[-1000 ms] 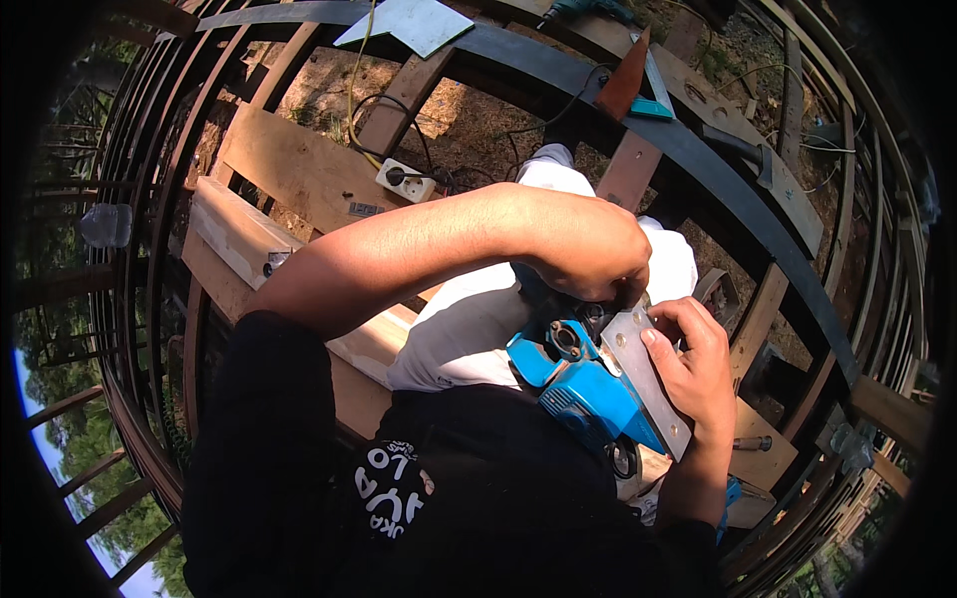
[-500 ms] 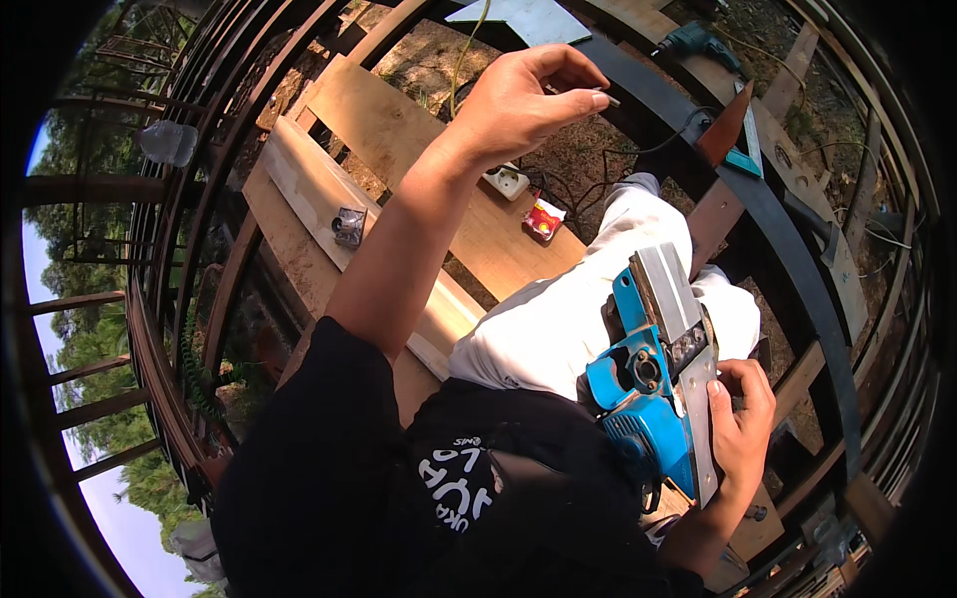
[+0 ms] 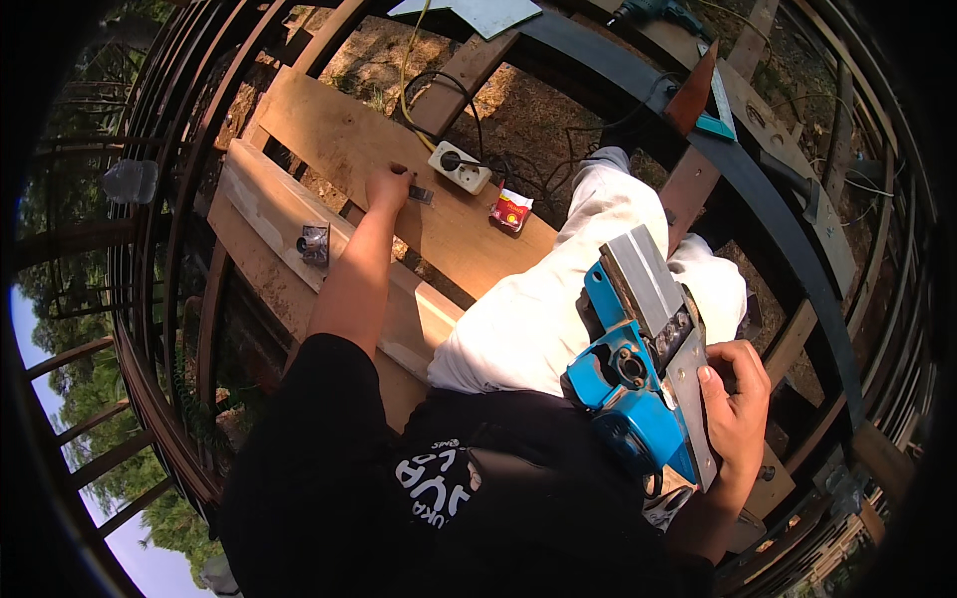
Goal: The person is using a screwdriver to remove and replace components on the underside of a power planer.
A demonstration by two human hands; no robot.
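I sit on a curved metal frame with wooden boards (image 3: pixel 329 140) laid across it. My right hand (image 3: pixel 738 404) grips a blue electric planer (image 3: pixel 638 359) that lies upturned on my lap, its grey metal sole facing up. My left hand (image 3: pixel 389 187) reaches out to the board ahead, fingers curled on a small dark flat piece (image 3: pixel 421 195) lying on the wood. My white trouser leg (image 3: pixel 578 289) stretches toward the frame.
A white power socket (image 3: pixel 459 167) with black cables and a red packet (image 3: pixel 511 209) lie on the board. A small metal cylinder part (image 3: pixel 314 242) rests on the left plank. A blue-edged square (image 3: pixel 713 100) and a drill (image 3: pixel 648 12) sit far right. A plastic bottle (image 3: pixel 130 179) hangs left.
My left hand left the planer, swung up high, then came down onto the board at the small dark piece. The planer has turned sole-up in my right hand.
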